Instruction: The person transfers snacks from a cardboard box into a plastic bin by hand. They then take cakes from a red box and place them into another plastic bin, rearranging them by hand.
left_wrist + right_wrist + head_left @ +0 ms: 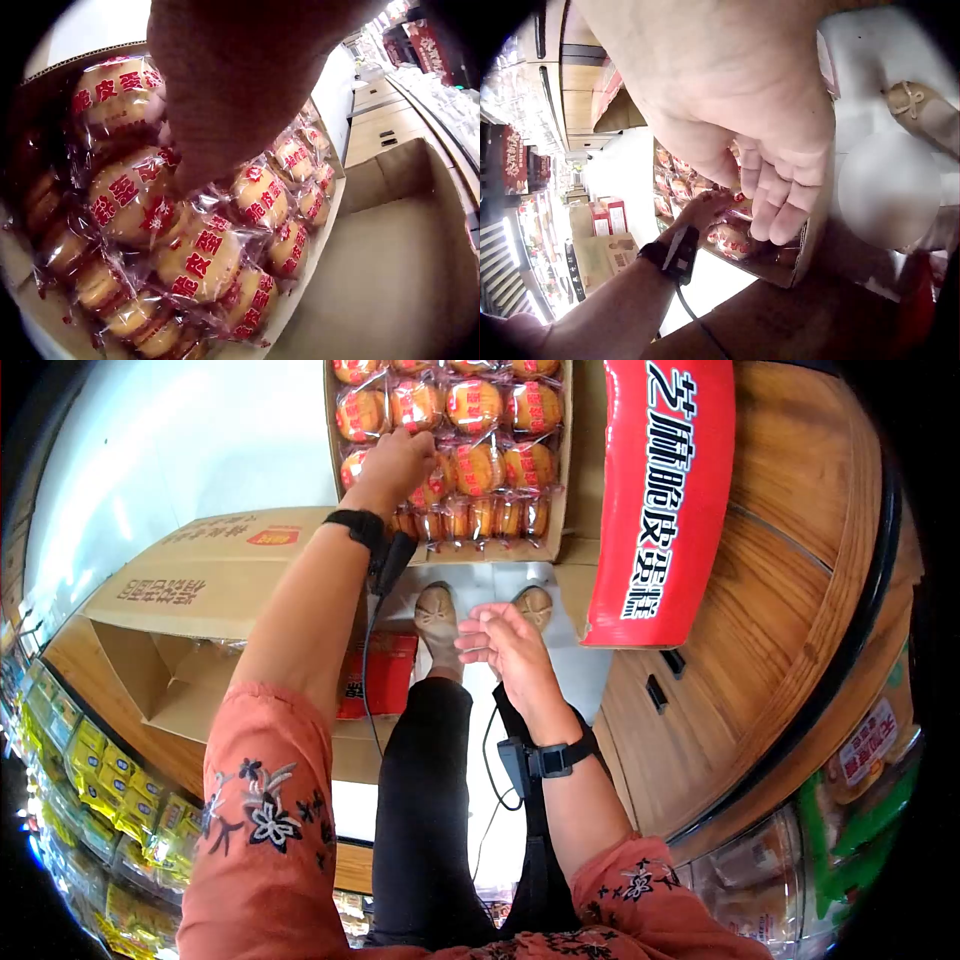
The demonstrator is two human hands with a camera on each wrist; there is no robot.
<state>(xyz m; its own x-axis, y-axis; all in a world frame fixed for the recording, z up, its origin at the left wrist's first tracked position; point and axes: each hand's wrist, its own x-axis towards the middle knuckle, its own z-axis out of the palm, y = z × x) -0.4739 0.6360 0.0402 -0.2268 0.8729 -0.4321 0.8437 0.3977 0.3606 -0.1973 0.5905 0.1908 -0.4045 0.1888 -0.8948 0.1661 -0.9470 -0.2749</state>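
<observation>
In the head view, an open brown cardboard box stands at the far side, packed with round golden cakes in clear, red-printed wrappers; its near edge lies just beyond a pair of tan shoes. The left hand reaches over the left rim, its fingers bent down onto the cakes; whether they grip one I cannot tell. The right hand hangs in open room short of the near edge, fingers loosely bent and holding nothing. A red panel with large lettering limits the space at right, a printed brown carton at left. Beneath is pale floor, with a wood-grain cabinet to the right and shelved packets at near left. In the left wrist view, the left hand hides its own fingertips; cakes crowd up to the box wall, beyond which lies bare cardboard. In the right wrist view, the right palm fills the upper middle, apart from the cakes, with bright shop displays at left.
</observation>
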